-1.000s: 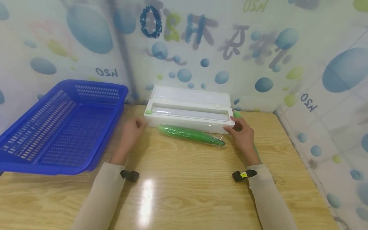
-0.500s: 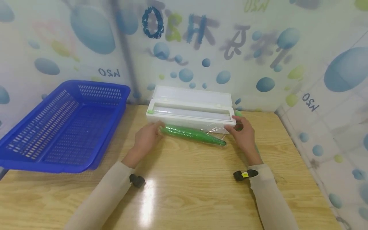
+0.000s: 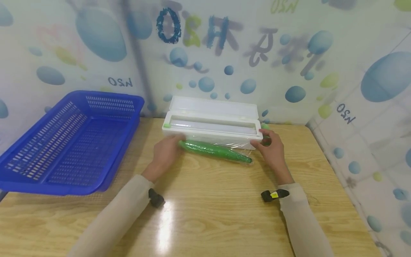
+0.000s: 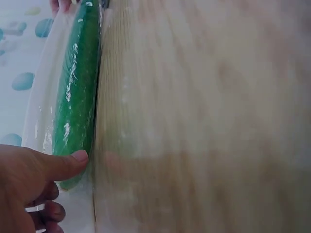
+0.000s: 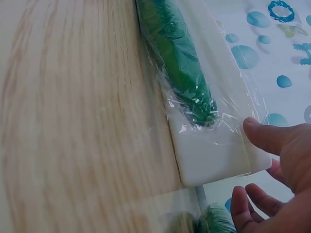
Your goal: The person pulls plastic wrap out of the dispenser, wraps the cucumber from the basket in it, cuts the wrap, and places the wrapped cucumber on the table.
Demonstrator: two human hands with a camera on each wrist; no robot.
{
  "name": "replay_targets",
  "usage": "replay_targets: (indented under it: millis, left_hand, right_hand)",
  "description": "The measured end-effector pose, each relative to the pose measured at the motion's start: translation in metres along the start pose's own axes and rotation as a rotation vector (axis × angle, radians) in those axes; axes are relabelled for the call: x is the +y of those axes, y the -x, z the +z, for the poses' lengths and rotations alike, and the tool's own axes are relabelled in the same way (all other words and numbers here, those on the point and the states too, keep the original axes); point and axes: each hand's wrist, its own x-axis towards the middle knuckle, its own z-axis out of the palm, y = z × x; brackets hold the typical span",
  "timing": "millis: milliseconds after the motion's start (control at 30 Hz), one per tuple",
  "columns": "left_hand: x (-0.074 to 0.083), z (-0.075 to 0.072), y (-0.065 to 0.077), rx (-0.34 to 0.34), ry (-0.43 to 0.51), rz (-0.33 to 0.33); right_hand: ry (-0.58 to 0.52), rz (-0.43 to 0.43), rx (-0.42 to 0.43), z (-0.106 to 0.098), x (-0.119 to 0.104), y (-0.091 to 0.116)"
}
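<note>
A green cucumber wrapped in clear cling film lies along the front of a white cling film dispenser, whose lid stands open behind the roll. My left hand is at the cucumber's left end; in the left wrist view its thumb presses on the wrapped end and the other fingers curl beside it. With thumb and fingers my right hand grips the dispenser's right end, the thumb on its film-covered edge. Clear film stretches between cucumber and dispenser near that end.
A blue plastic basket stands on the left of the wooden table. Behind the right hand, a second green wrapped item lies past the dispenser's end. A patterned wall rises at the table's back edge.
My left hand has moved right from beside the basket to the cucumber's left end and taken hold there. The right hand keeps its grip on the dispenser.
</note>
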Motion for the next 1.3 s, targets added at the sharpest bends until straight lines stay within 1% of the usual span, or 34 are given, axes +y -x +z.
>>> replay_targets:
  millis: [167,267,367,533,600,700,767,833,900,1000,1133,1233,1300]
  left_hand:
    - [-0.001,0.000,-0.005,0.005,-0.041,0.028]
    - [-0.002,0.001,-0.007,-0.015,-0.063,0.055]
    - [-0.003,0.001,-0.008,-0.037,-0.075,0.097]
    - [-0.005,-0.003,-0.005,-0.075,-0.082,0.152]
    - [-0.004,-0.006,-0.002,-0.102,-0.080,0.164]
    - [-0.004,-0.013,0.006,-0.175,-0.073,0.187]
    - [-0.004,-0.017,0.012,-0.225,-0.064,0.207]
    - [-0.005,-0.021,0.019,-0.258,-0.050,0.225]
    - [-0.006,-0.025,0.026,-0.268,-0.036,0.236]
    - [-0.007,-0.032,0.036,-0.280,-0.007,0.233]
    - [-0.008,-0.037,0.045,-0.329,0.006,0.241]
    - [-0.009,-0.040,0.050,-0.355,0.012,0.246]
    - [-0.010,-0.042,0.053,-0.361,0.021,0.237]
  right_hand:
    - [-0.007,0.003,-0.001,-0.001,0.000,0.000]
    - [-0.014,0.002,-0.004,-0.001,-0.001,0.001]
    - [-0.008,0.004,-0.008,-0.002,-0.001,0.002]
    - [0.004,0.018,-0.030,-0.003,-0.001,0.004]
    - [0.005,0.018,-0.043,-0.003,-0.002,0.005]
    - [0.008,0.006,-0.069,-0.004,-0.003,0.007]
    - [0.010,-0.013,-0.095,-0.005,-0.004,0.008]
    - [0.027,-0.038,-0.128,-0.007,-0.006,0.010]
    - [0.057,-0.067,-0.167,-0.009,-0.008,0.011]
    - [0.112,-0.102,-0.227,-0.014,-0.012,0.012]
    - [0.165,-0.133,-0.300,-0.021,-0.017,0.014]
    - [0.168,-0.127,-0.318,-0.030,-0.022,0.016]
    - [0.159,-0.114,-0.296,-0.037,-0.026,0.018]
